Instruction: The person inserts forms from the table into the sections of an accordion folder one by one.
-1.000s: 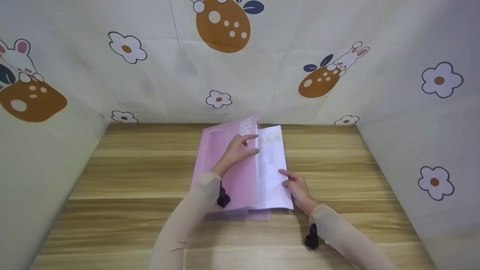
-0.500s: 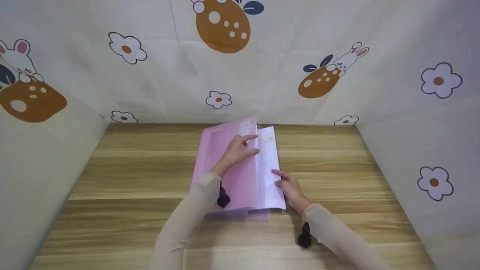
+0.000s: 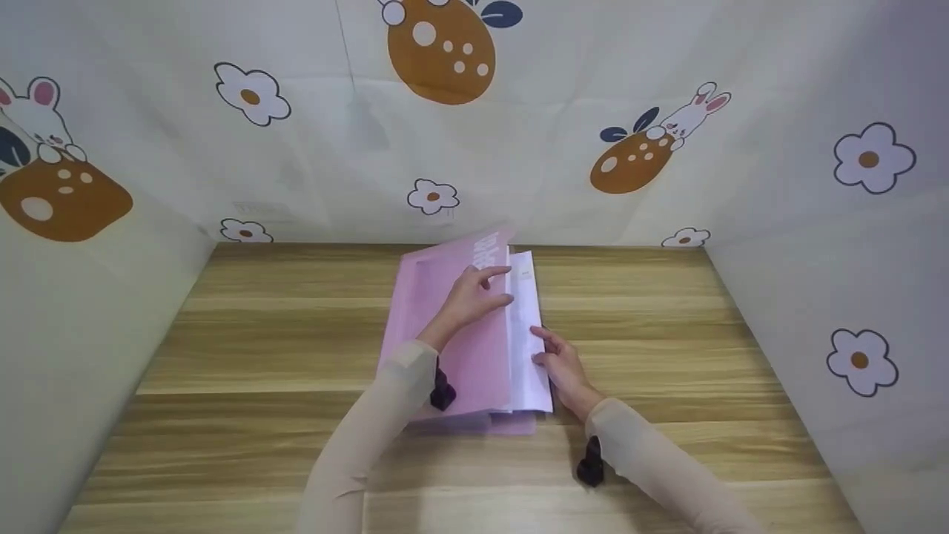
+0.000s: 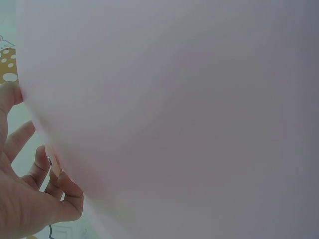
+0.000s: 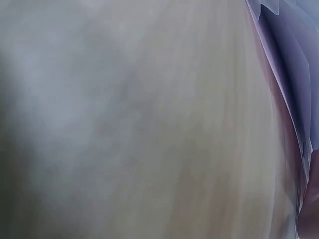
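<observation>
In the head view a pink folder (image 3: 437,311) lies in the middle of the table, its cover raised at the right side. My left hand (image 3: 467,297) lies across that cover and pinches its edge; the left wrist view shows thumb and fingers (image 4: 72,194) along the pink sheet's edge by a small orange-pink tab (image 4: 54,160). White printed paper (image 3: 526,334) sticks out past the cover's right edge, the rest hidden under it. My right hand (image 3: 565,367) pinches the paper's right edge between thumb and index finger. In the right wrist view only a bit of that hand shows beside layered sheets (image 5: 294,74).
The wood-grain table (image 3: 282,348) extends around the folder on both sides. Behind and beside it hangs a pale curtain (image 3: 319,148) printed with rabbits and flowers. A small black device (image 3: 591,463) hangs under the right sleeve, another (image 3: 442,389) under the left.
My right hand has moved left with the white paper, which has slid further under the pink cover, so a narrower strip shows. My left hand has stayed in place.
</observation>
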`<state>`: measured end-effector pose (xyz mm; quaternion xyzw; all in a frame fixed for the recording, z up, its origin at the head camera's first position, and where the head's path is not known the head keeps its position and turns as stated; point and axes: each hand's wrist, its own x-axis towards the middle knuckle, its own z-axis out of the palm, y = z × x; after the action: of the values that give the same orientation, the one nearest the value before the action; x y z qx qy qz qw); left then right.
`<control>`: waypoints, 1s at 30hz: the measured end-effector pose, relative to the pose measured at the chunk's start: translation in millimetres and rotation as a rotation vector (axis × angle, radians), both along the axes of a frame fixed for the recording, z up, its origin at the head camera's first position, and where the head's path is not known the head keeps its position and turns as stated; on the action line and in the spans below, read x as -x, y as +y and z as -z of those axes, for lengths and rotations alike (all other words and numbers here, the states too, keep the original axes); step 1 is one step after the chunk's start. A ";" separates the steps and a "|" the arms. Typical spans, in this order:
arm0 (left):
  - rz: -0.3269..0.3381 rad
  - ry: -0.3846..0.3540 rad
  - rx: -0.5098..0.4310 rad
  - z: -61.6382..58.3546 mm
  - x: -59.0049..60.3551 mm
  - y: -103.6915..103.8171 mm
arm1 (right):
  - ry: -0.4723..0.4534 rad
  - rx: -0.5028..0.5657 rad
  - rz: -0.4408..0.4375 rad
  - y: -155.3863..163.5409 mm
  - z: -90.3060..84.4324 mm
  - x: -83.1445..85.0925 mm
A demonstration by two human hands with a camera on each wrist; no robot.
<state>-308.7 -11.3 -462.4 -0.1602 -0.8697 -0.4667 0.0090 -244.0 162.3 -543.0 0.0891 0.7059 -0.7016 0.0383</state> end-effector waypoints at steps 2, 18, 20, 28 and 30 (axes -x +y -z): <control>-0.001 -0.004 0.000 -0.3 0.0 0.2 | -0.007 0.007 0.000 -1.8 -0.8 0.5; 0.018 0.023 0.000 -0.4 0.4 -0.3 | -0.005 0.042 0.011 -8.7 0.6 0.2; 0.022 0.029 -0.001 -0.8 -0.2 -0.6 | -0.004 0.070 0.010 -8.9 0.0 0.2; 0.020 0.028 -0.004 -1.0 -1.2 -0.6 | -0.012 0.142 -0.024 -11.6 -2.6 -0.1; 0.017 0.018 -0.006 -1.0 -1.1 -0.5 | -0.033 0.156 -0.033 -12.1 -2.9 -0.1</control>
<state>-307.5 -11.8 -461.4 -0.1716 -0.8669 -0.4678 0.0132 -243.9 150.2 -540.1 0.0859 0.6497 -0.7522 0.0681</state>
